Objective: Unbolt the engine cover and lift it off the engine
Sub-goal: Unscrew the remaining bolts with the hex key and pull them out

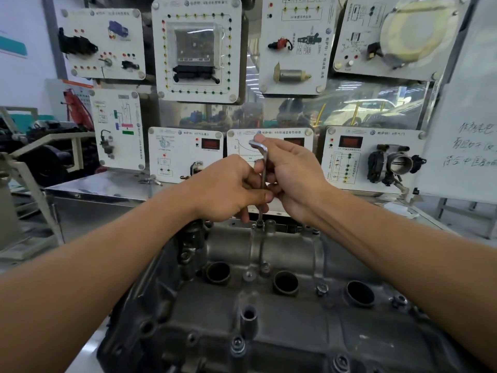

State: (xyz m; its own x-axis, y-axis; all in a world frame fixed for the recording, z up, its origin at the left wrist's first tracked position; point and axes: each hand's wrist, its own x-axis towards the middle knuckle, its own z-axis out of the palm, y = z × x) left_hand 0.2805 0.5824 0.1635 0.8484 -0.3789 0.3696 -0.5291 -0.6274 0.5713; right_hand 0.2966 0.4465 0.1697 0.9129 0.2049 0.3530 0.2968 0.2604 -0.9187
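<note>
Head camera gave me both forearms reaching out over the engine cover [269,313], a dark cast piece that filled the lower middle of the view and sat seated on the engine. Both hands met above the cover's far edge, around an L-shaped hex key [264,170] held upright with its short bent arm at the top. My left hand [228,189] had its fingers curled round the lower part of the shaft, thumb pressed in from the near side. My right hand [293,179] gripped the key higher up, fingers wrapped just under the bend. The key's tip came down on a far-edge bolt [259,225]; I think it was seated in the head, but that spot was too blurred to be sure. Three round wells [285,283] ran in a row across the cover, and more bolts [238,343] stood along its near edge. Behind the hands I saw white training panels [196,47] mounted on a frame, one carrying a throttle body [395,164], and a whiteboard [468,130] with handwriting at the right.
</note>
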